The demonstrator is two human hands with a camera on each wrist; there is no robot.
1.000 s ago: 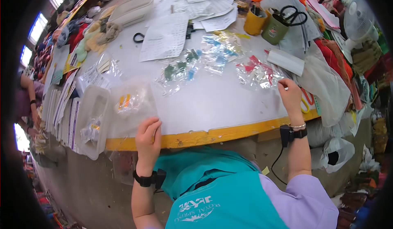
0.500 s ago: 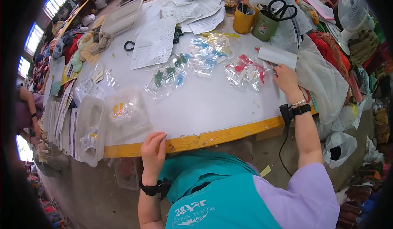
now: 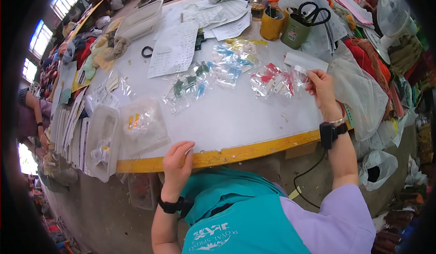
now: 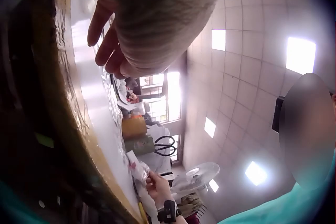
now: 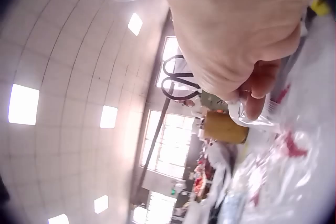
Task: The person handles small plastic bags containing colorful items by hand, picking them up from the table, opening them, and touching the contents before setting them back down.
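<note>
At the right of the head view, a small clear plastic bag (image 3: 299, 71) is pinched in the right hand (image 3: 323, 90), just above the desk (image 3: 236, 113) beside the packets with red pieces (image 3: 271, 79). Low in the middle, the yellow desk edge (image 3: 254, 148) is touched by the left hand (image 3: 178, 163), fingers relaxed and holding nothing.

bright windows (image 3: 41, 36), tiled ceiling (lit panels) (image 4: 252, 50)
</note>
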